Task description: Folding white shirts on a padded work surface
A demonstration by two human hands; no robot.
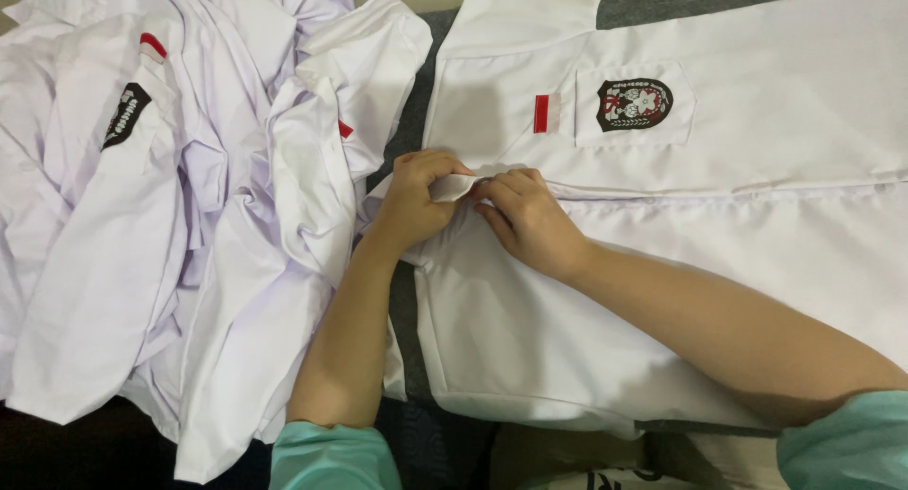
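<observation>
- We see a white shirt (662, 291) spread flat, front up, filling the right and middle of the view; it is our landmark.
- To the left of that shirt lies a crumpled heap of white shirts (189, 225), its nearest folds touching the flat shirt's left edge.
- Under the shirt a dark grey surface (411, 310) shows in a strip between it and the heap, and again beyond its top edge.
- On the shirt's upper half sits a chest pocket (636, 105) with a dark shield-shaped badge (634, 104) sewn on it.
- Just left of that pocket is a small red and white patch (546, 113).
- We have our left hand (416, 201) at the shirt's front opening near its left end, fingers curled shut, pinching a small fold of the white cloth.
- Our right hand (530, 220) lies just beside it, touching the same fold, fingertips closed on the edge of the shirt's placket.
- Both forearms cross the lower half of the shirt, coming from teal sleeves (331, 457).
</observation>
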